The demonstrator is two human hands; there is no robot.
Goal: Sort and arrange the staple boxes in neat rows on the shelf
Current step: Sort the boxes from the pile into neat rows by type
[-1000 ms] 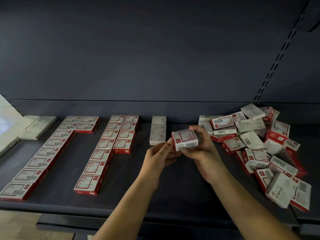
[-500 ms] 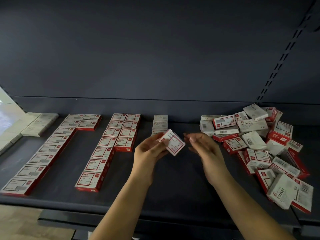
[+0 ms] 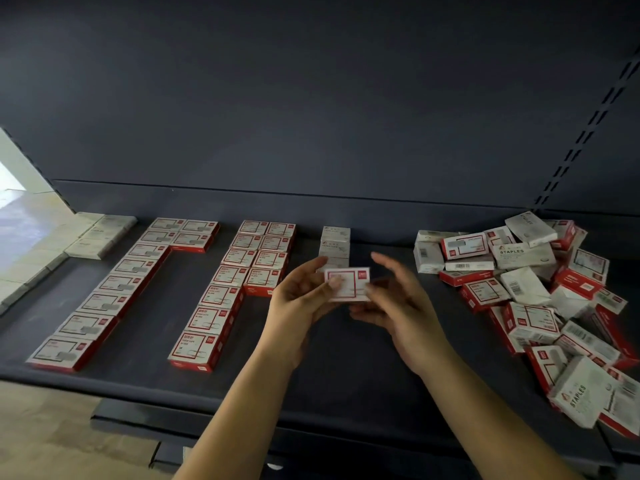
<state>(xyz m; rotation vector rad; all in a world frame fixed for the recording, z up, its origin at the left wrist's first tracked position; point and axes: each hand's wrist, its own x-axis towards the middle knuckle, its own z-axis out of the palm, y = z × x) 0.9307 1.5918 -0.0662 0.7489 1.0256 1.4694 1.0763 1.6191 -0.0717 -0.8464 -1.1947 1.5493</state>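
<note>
- The left hand (image 3: 301, 299) holds one red-and-white staple box (image 3: 348, 284) above the dark shelf (image 3: 346, 368), thumb laid across the printed top and fingers curled behind it.
- The right hand (image 3: 398, 299) sits just at 3 o'clock of that box — fingers loosely spread and gripping nothing, though its fingertips seem to brush the box's right edge.
- The box's long axis runs 9 to 3 o'clock, matching the boxes already laid flat.
- The short red-box column (image 3: 266, 258) ends at 9 o'clock of the box — likely the next slot, and the left hand is the nearer one.
- The unsorted heap (image 3: 530, 292) lies well apart at 3 o'clock; a short white stack (image 3: 335, 245) stands at 12.
</note>
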